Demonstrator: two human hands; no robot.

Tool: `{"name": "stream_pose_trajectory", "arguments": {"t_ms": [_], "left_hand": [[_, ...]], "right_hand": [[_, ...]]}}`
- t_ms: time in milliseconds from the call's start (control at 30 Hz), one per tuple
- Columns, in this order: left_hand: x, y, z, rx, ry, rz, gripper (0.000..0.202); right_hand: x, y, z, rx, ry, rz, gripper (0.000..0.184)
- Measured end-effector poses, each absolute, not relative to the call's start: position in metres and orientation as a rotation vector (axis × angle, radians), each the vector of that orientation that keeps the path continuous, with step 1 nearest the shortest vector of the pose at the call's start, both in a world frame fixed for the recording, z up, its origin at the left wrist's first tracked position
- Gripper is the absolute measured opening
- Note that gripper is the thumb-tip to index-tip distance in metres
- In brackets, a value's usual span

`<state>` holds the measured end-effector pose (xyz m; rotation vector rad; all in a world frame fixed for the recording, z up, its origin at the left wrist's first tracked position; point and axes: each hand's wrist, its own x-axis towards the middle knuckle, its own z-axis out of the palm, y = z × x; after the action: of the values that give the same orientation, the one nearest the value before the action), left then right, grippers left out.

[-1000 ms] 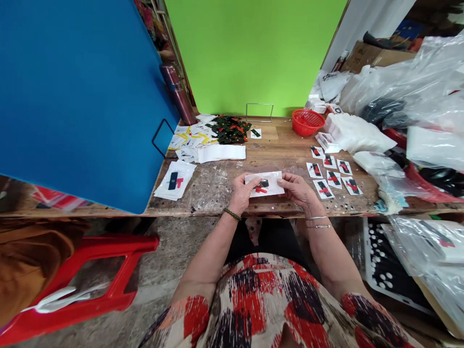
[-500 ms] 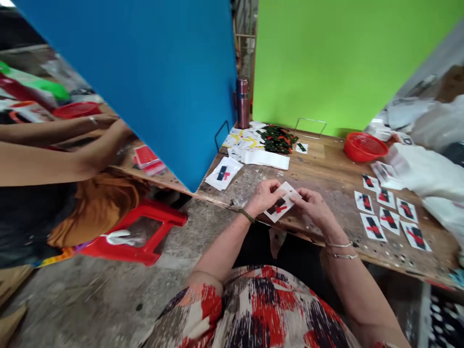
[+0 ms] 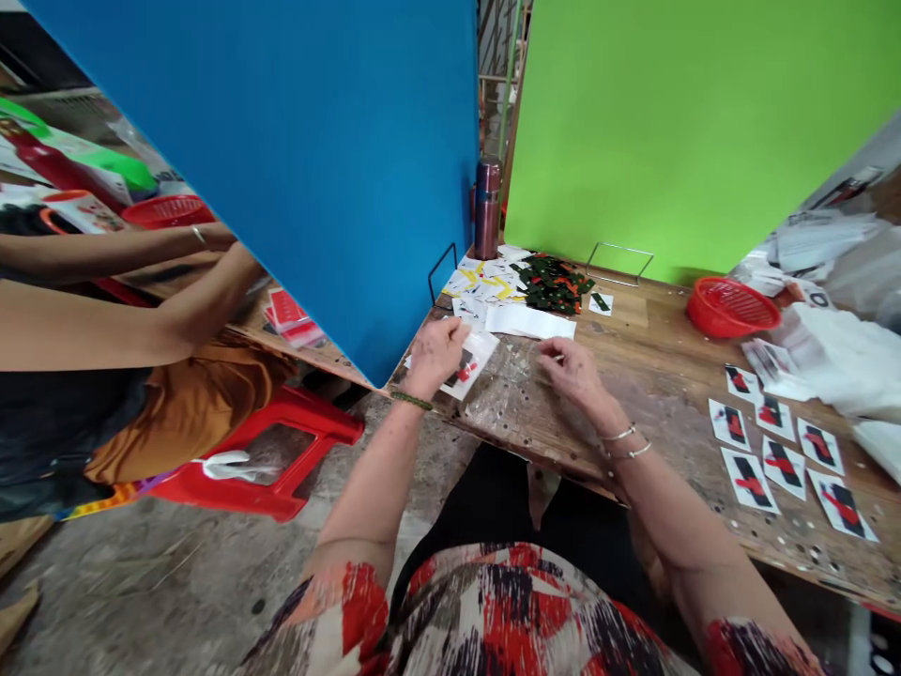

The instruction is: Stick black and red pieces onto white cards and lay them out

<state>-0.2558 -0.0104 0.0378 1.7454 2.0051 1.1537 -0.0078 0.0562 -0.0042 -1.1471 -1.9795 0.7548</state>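
Note:
My left hand [image 3: 436, 357] is closed on the edge of a small clear packet [image 3: 481, 360] holding a white card with a black and red piece. The packet lies over the pile at the table's left, and my fingers cover part of it. My right hand [image 3: 573, 369] hovers over the wood with fingers loosely bent and apart; nothing shows in it. Just beyond it lies a white paper strip [image 3: 531, 322]. A heap of dark green and orange pieces [image 3: 556, 282] sits behind the strip, beside yellow-marked white cards [image 3: 482, 280].
Several cards with black and red pieces [image 3: 783, 465] are laid out at right, below a red basket [image 3: 732, 308]. A flask [image 3: 487, 208] stands between the blue panel [image 3: 316, 169] and green panel [image 3: 668, 131]. Another person's arms [image 3: 127, 310] reach in at left, above a red stool [image 3: 302, 451].
My left hand has carried the packet leftward from in front of me onto the pile. My right hand has let go of it and moved slightly forward and left.

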Motion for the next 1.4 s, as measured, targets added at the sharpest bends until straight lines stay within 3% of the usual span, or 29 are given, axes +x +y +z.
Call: {"name": "stream_pose_trajectory", "arguments": {"t_ms": [100, 200, 333, 500, 800, 933, 1067, 1167, 1267, 1400], "left_hand": [[-0.282, 0.015, 0.038, 1.765, 2.212, 1.029, 0.025], [-0.292, 0.032, 0.03, 1.773, 2.285, 0.904, 0.011], [-0.286, 0.025, 0.019, 1.897, 2.368, 0.717, 0.03], [-0.274, 0.0, 0.01, 1.938, 2.285, 0.621, 0.069], [-0.288, 0.009, -0.005, 1.901, 2.136, 0.761, 0.064], [-0.271, 0.003, 0.006, 1.916, 2.191, 0.808, 0.06], [-0.232, 0.002, 0.017, 1.862, 2.039, 1.183, 0.049], [-0.194, 0.008, 0.015, 1.499, 1.71, 1.544, 0.067], [-0.156, 0.015, 0.007, 0.97, 1.335, 1.636, 0.086], [-0.116, 0.012, 0.001, 0.622, 0.886, 1.52, 0.066]], "right_hand": [[0.002, 0.102, -0.01, -1.229, -2.201, 0.359, 0.029], [0.009, 0.133, -0.017, -1.273, -2.38, 0.223, 0.039], [0.016, 0.151, -0.025, -1.346, -2.442, 0.257, 0.042], [0.025, 0.163, -0.026, -1.327, -2.424, 0.357, 0.045], [0.031, 0.163, -0.024, -1.314, -2.249, 0.601, 0.026], [0.026, 0.149, -0.013, -1.366, -2.25, 0.37, 0.026], [0.021, 0.135, 0.007, -1.44, -2.031, 0.104, 0.031], [0.021, 0.114, 0.022, -1.244, -1.892, 0.335, 0.029], [0.028, 0.077, 0.03, -1.095, -1.831, 0.786, 0.034], [0.049, 0.024, 0.028, -1.075, -1.526, 1.152, 0.041]]}}
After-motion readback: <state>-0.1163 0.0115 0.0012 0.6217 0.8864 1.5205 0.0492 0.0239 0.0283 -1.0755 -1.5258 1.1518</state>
